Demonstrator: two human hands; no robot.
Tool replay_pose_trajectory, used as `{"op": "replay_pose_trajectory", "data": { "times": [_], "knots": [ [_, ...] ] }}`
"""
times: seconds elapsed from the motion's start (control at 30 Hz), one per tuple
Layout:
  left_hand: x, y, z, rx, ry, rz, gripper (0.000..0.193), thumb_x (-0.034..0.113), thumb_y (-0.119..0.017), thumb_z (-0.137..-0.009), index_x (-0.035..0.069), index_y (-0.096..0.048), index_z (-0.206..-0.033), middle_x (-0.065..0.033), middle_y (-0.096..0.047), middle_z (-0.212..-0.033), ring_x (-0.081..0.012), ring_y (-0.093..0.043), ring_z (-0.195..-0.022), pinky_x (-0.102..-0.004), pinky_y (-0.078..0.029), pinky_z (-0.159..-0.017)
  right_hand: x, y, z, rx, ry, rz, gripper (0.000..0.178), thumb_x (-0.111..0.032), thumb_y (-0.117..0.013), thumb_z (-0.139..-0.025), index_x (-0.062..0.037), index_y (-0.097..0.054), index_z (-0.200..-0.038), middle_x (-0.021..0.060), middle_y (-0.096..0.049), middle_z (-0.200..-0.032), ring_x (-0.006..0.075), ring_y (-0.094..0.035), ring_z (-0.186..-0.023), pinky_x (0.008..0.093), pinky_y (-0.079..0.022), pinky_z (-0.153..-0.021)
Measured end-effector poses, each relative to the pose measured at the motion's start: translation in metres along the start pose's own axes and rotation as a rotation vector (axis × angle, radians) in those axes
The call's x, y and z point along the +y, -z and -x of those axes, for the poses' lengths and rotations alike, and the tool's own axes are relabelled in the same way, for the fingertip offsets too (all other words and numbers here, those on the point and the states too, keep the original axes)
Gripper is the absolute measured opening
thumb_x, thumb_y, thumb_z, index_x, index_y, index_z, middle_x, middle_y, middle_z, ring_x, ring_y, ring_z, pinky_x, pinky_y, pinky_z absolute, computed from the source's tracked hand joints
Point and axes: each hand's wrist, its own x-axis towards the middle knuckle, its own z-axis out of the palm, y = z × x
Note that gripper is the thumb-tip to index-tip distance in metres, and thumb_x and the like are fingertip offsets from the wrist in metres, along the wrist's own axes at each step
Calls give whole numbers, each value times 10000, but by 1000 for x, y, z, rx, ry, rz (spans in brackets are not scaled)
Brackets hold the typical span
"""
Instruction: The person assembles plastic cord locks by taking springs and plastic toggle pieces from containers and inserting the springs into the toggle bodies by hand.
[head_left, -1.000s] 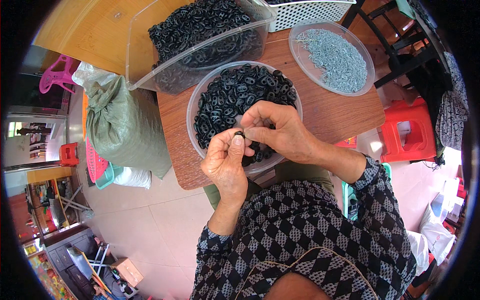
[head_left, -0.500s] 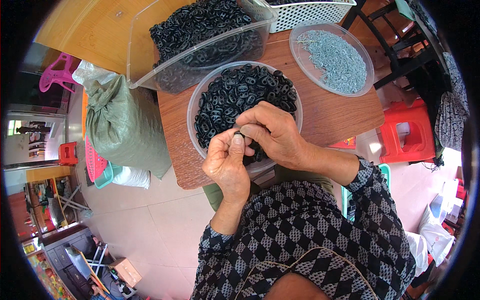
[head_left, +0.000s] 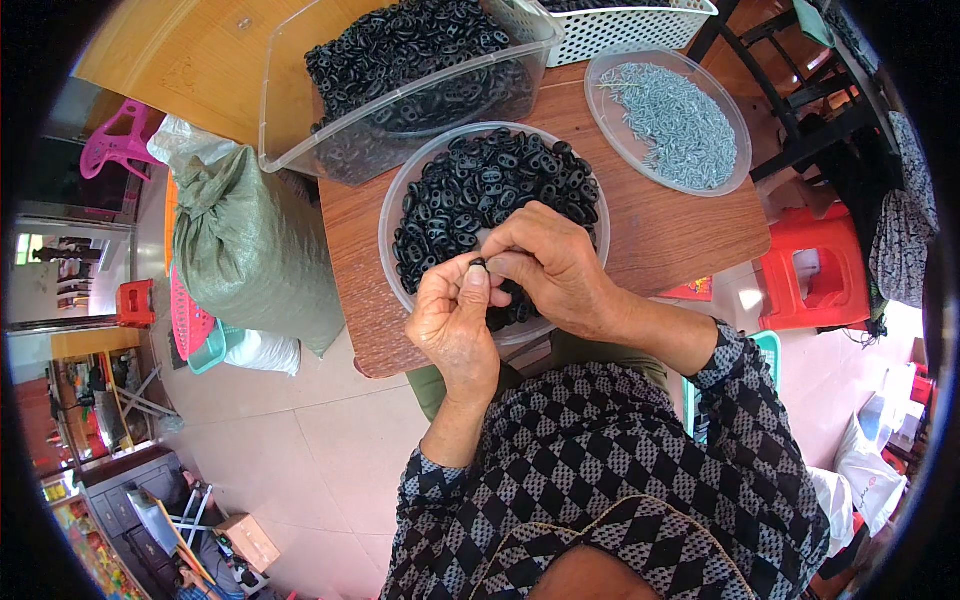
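Both hands meet over the near side of a round clear tub [head_left: 392, 222] heaped with small black two-holed plastic pieces [head_left: 475, 190]. Between thumb and fingertips, my left hand [head_left: 458, 318] pinches one small black piece [head_left: 478, 263]. My right hand [head_left: 560, 268] is closed in a pinch right beside that piece, its fingertips touching or nearly touching it. Whatever lies in the right fingertips is hidden. Beyond the right hand, a round clear lid [head_left: 735, 172] carries a pile of small silvery screws [head_left: 675, 125].
A large clear bin [head_left: 275, 115] of black pieces stands behind the tub on the wooden table [head_left: 690, 235], beside a white perforated basket [head_left: 625, 35]. A green sack [head_left: 250, 250] is on the left. A red stool [head_left: 815, 265] stands right, near a black chair [head_left: 800, 100].
Both hands stay together over the tub, with the right fingertips shifted slightly at the black piece. The black piece shows more plainly above the left thumb. The view has moved a little.
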Motion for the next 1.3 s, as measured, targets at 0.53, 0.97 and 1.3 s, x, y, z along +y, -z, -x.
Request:
{"op": "replay_pose_trajectory", "data": {
  "times": [0.53, 0.97, 1.3],
  "knots": [
    [3, -5, -9, 22, -66, 9, 114, 25, -569, -901, -64, -587, -971, -80, -634, -794, -92, -574, -615, -205, -487, -562, 5, -6, -11, 58, 117, 109, 109, -64, -633, -702, -52, -529, -728, 68, -517, -721, 267, -487, -698, 369, -401, -606],
    [8, 21, -15, 93, -42, 15, 195, -4, -575, -870, -72, -597, -1052, -116, -647, -755, -118, -589, -576, -213, -502, -563, 28, 23, -1, -296, 269, 470, 166, -14, -656, -643, -52, -650, -804, 66, -519, -751, 249, -489, -744, 360, -415, -638],
    [10, 22, -12, 93, -33, 28, 195, 3, -580, -873, -78, -590, -1050, -122, -650, -757, -124, -593, -577, -212, -500, -563, 24, 8, -4, -599, 335, 643, 112, -83, -656, -628, -48, -614, -726, 78, -508, -784, 241, -472, -817, 342, -384, -695]
  ]
}}
